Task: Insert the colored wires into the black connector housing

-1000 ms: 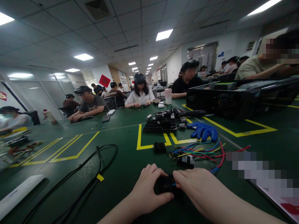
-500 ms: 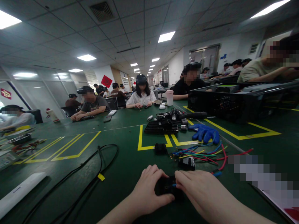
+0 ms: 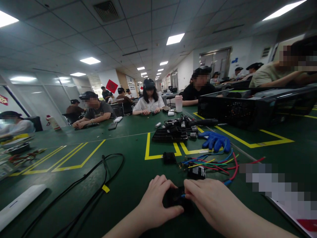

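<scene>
A small black block lies on the green table near its front edge, and both of my hands are closed around it. My left hand grips its left side with curled fingers. My right hand pinches its right side, where a short blue wire end shows. Just beyond my hands lie a bundle of coloured wires and two more small black parts.
A blue glove, a black tray of parts and a large black case lie further back. A black cable loops at the left beside a white bar. Several people sit working round the table.
The view shifted slightly up and back. My hands stay closed on the black block in the same place.
</scene>
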A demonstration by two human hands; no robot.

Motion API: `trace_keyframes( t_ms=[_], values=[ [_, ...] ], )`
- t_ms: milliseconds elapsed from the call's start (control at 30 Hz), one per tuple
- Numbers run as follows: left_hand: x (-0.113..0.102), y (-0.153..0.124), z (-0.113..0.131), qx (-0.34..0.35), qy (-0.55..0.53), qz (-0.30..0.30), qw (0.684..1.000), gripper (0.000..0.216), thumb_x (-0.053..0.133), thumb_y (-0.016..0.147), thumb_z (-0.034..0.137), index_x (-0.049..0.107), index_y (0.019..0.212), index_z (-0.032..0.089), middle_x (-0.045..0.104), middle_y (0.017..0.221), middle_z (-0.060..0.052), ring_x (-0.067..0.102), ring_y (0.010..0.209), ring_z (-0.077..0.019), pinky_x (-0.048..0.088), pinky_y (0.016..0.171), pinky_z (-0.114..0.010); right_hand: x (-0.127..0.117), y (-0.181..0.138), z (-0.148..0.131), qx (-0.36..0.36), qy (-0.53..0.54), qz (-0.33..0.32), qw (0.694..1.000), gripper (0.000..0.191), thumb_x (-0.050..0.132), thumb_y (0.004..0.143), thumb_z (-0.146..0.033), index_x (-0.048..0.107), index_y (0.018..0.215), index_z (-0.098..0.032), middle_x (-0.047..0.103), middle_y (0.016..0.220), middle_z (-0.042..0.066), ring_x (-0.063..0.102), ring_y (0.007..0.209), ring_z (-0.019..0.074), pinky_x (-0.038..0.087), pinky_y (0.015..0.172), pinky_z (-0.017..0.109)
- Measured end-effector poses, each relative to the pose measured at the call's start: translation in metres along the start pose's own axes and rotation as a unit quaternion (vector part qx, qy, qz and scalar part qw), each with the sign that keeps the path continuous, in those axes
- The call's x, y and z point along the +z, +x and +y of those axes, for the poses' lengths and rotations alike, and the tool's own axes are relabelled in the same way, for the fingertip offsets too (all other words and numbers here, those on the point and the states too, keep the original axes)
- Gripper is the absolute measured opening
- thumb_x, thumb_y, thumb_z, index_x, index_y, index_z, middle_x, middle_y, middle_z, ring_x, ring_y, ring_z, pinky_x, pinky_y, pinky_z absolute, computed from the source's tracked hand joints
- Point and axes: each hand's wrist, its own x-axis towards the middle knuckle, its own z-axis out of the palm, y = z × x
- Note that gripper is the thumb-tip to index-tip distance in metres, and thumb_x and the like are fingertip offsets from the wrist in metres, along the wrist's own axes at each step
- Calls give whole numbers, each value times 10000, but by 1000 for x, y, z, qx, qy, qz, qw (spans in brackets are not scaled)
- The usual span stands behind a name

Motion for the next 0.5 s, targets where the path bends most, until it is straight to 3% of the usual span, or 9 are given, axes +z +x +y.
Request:
trace_keyframes(
  t_ms=[267,500],
  values=[
    [-1,1,-1,8,-7,6,1000,364,733,735,382,547,1016,244,503,1013,-7,447,959,-227,358,852,-347,-3,1,0,-7,25,17,1000,174,520,791,-33,523,795,-207,664,734,6,623,611,184,380,549,284],
    [0,1,0,5,2,6,1000,377,737,726,400,543,1012,250,492,1006,-4,444,948,-225,364,833,-332,-3,3,4,1,-15,-40,999,174,551,765,-43,533,810,-210,674,679,0,637,546,187,327,471,274]
  ],
)
